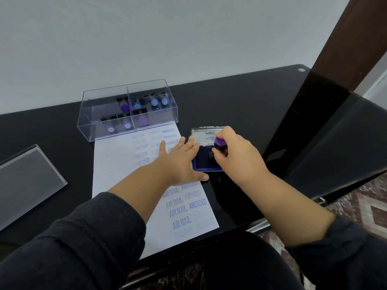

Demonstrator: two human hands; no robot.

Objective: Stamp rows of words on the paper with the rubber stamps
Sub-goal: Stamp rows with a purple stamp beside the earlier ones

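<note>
While the black worktop [240, 105] carries it all, the white paper [117, 174] lies centre, rows reading FAX OUT, FRAGILE, AIR MAIL, AMENDED. Behind it, touching its far edge, sits the clear stamp box [127, 109]; a clear lid [27, 181] lies left. Left hand [180, 162] presses flat, fingers spread, on paper. Right hand [234, 153] pinches the purple-topped stamp [219, 144] down onto the blue ink pad [204, 162].

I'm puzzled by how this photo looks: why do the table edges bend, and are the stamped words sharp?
Head view: the wide-angle lens bows the black table; its glossy top mirrors the wooden post; words on the paper read clearly mid-sheet but fade near the bottom; the right hand on the purple stamp looks slightly soft.
</note>
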